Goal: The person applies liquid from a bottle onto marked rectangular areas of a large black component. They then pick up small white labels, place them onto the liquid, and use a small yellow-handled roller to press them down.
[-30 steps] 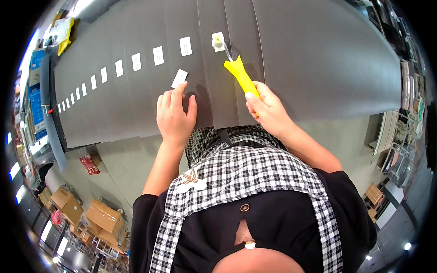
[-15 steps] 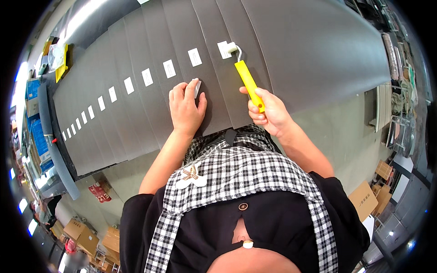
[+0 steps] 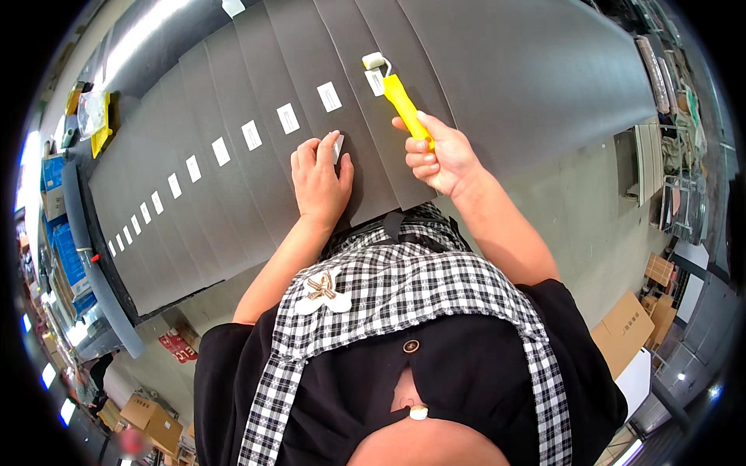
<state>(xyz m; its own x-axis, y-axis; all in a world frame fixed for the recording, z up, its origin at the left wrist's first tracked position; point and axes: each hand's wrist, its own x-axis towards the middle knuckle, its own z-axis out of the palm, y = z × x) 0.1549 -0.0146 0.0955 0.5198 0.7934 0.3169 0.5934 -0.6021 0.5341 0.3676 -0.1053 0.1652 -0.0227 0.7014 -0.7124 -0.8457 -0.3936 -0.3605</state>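
Observation:
My right hand [image 3: 443, 155] is wrapped round the yellow handle of a small hand roller [image 3: 406, 107]. Its pale roller head [image 3: 374, 60] sits at the upper edge of a white label [image 3: 375, 82] on a dark grey sheet. To the left, my left hand [image 3: 321, 180] lies low over the sheets with bent fingers, gripping a small white label-like piece [image 3: 338, 149] at the fingertips; most of it is hidden. Other white labels [image 3: 329, 97] run in a slanting row towards the left, one on each overlapping dark grey sheet [image 3: 256, 202].
A grey roll [image 3: 101, 287] lies along the table's left end, near blue packages [image 3: 70, 248]. Yellow and clear plastic items [image 3: 99, 124] sit at the far left. Cardboard boxes [image 3: 622, 330] stand on the floor at right, with racks [image 3: 680, 206] beyond.
My right hand has moved the roller up and left, from the label's right side to its upper edge. My left hand stays in nearly the same place. The whole view has shifted slightly.

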